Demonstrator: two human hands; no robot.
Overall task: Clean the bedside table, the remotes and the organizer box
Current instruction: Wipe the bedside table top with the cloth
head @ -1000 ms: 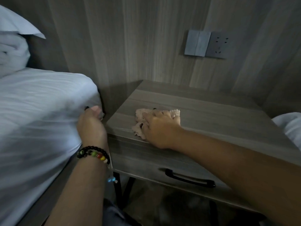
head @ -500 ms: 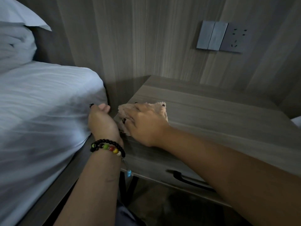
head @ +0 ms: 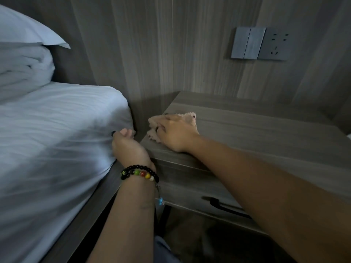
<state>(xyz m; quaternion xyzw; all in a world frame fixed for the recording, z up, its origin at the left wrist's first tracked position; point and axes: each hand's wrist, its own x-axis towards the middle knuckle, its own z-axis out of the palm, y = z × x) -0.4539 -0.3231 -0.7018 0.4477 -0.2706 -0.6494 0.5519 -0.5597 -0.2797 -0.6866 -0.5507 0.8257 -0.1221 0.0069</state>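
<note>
Cloth [head: 152,133] beneath right hand [head: 176,133] fingers [head: 167,121] (tabletop [head: 256,133]).

The cloth [head: 190,116] lay at the bedside table's [head: 256,133] near-left corner, the bed [head: 57,130] to its left, the wall switches [head: 248,45] far behind.

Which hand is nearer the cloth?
Right. The right hand presses on the cloth on the table; the left hand is off to its left, against the bed.

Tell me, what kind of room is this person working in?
Most likely a bedroom, perhaps a hotel room. A bed with white sheets and a pillow stands beside a wooden bedside table, and a switch and socket panel sits on the wood-panelled wall above it.
</note>
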